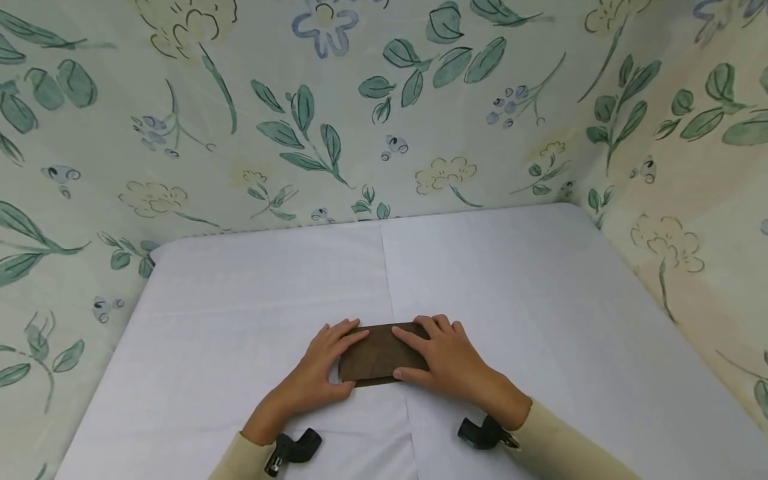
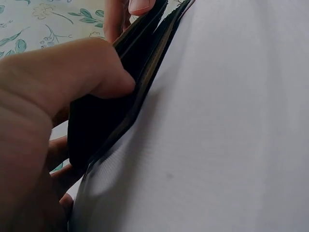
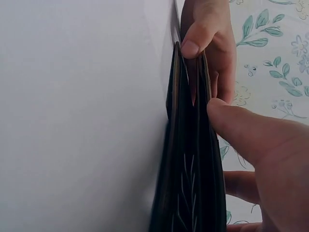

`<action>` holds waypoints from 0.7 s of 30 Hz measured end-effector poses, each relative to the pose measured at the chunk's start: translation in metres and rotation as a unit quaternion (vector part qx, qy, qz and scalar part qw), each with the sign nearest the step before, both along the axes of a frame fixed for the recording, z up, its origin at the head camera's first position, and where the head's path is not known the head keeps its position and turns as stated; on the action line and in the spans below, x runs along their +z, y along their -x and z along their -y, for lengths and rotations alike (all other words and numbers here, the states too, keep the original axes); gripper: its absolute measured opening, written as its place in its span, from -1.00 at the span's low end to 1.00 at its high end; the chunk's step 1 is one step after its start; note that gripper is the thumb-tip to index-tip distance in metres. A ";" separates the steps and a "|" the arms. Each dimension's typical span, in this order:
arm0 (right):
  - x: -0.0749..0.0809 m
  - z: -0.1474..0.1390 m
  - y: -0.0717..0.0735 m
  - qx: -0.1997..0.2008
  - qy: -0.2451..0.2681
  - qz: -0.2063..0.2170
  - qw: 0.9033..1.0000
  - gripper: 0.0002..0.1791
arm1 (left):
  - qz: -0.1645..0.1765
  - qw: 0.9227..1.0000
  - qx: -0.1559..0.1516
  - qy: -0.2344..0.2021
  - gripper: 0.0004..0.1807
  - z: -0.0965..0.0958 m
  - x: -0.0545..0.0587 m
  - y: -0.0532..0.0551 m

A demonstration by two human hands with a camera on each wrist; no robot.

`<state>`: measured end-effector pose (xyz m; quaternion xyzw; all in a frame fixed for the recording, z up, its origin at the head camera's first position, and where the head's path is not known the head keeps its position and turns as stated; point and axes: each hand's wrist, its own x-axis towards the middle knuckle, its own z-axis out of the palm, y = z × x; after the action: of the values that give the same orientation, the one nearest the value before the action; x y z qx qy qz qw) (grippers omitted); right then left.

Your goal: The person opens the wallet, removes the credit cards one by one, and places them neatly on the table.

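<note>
A brown folded wallet [image 1: 379, 355] lies on the white cloth near the front middle of the table. My left hand [image 1: 321, 367] holds its left end, the thumb at the near corner and the fingers over the far edge. At the right end my right hand [image 1: 451, 360] grips it, thumb on the near edge and fingers across the top. In the right wrist view the dark layers of the wallet [image 3: 212, 154] stand slightly apart, with a thin reddish strip between them. The left wrist view shows the left thumb [image 2: 113, 79] against the wallet's parted edge.
A white cloth [image 1: 240, 287] with creases covers the table [image 1: 510, 280]. Flower-patterned fabric [image 1: 336, 120] hangs behind and along both sides. Black wrist-worn devices [image 1: 303, 445] sit at both sleeve cuffs.
</note>
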<state>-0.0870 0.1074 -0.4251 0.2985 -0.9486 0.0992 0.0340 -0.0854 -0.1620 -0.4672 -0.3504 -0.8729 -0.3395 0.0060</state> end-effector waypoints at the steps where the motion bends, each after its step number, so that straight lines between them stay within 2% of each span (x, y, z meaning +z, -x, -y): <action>1: 0.000 0.001 0.000 -0.001 0.000 0.000 1.000 -0.25 | -0.003 1.000 0.001 0.000 -0.16 0.000 0.000 0.000; 4: 0.001 0.002 -0.001 -0.002 -0.003 0.002 1.000 -0.25 | -0.003 1.000 0.000 -0.007 -0.16 0.001 0.000 0.000; 10: 0.000 0.002 -0.002 -0.006 -0.006 0.001 1.000 -0.24 | 0.018 1.000 -0.001 -0.022 -0.14 0.000 0.000 0.000; 21: 0.007 -0.004 0.003 0.024 0.020 0.043 0.999 -0.30 | 0.031 0.998 0.011 -0.049 -0.21 0.001 0.001 0.002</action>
<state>-0.0896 0.1117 -0.4182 0.3156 -0.9397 0.1317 -0.0034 -0.0872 -0.1631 -0.4658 -0.3294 -0.8589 -0.3922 -0.0004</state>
